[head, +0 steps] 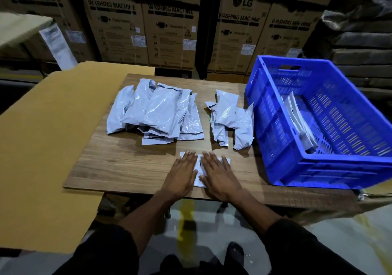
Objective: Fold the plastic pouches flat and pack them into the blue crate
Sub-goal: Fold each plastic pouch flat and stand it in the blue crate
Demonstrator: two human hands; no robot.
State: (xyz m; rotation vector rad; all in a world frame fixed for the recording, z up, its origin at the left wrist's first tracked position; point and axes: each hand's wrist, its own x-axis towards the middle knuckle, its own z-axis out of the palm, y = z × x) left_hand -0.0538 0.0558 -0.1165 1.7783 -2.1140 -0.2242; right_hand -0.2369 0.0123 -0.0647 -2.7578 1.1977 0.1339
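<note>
Both palms press flat, fingers straight, on one pouch (199, 169) at the 6 o'clock edge of the wooden table (118, 168): left hand (182, 173) on its left half, right hand (216, 175) on its right half. Neither hand curls round it. Pouch lies flat; only its corners and a middle strip show between the hands.

Large heap of grey pouches (154, 111) sits at 11 o'clock from the hands, overlapping loosely. Smaller heap (232, 120) at 1 o'clock, just beside the wall of the blue crate (282, 147). Crate stands at 3 o'clock, on the table's right end, tilted in view. Inside it, a stack of folded pouches (299, 122) leans on edge against the near-left wall.

Cardboard sheet (48, 137) lies at 9 o'clock, overlapping the table. Washing-machine cartons (169, 24) at 12 o'clock.
</note>
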